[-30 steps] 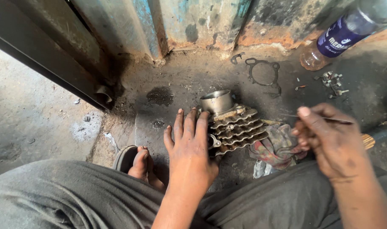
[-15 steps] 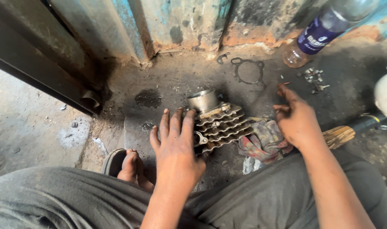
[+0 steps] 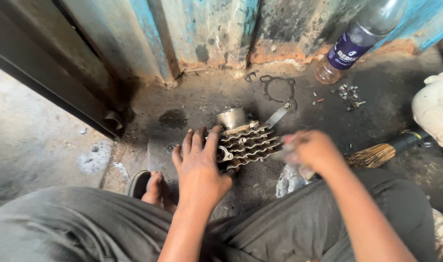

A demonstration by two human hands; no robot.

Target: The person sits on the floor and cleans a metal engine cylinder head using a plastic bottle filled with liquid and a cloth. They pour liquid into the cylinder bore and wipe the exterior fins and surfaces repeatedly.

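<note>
A finned metal engine cylinder (image 3: 248,143) lies on the dirty floor in front of me, its round sleeve (image 3: 231,117) pointing away. My left hand (image 3: 199,167) rests flat on its left side, fingers spread over the fins. My right hand (image 3: 313,153) is blurred just right of the cylinder, its fingers curled on a dirty reddish rag (image 3: 287,149) at the fins' edge. A thin flat metal tool (image 3: 278,115) lies on the floor behind the cylinder, touched by neither hand.
A ring-shaped gasket (image 3: 277,89) and small bolts (image 3: 348,93) lie near the rusty blue wall. A plastic bottle (image 3: 357,41) leans at the back right. A straw brush (image 3: 371,154), a whitish cloth (image 3: 289,180) and a white object (image 3: 434,111) are on the right. My sandalled foot (image 3: 153,187) is at the left.
My right hand let go of the thin metal tool, which now lies behind the cylinder, then came down left onto the rag beside the fins. My left hand stayed on the cylinder.
</note>
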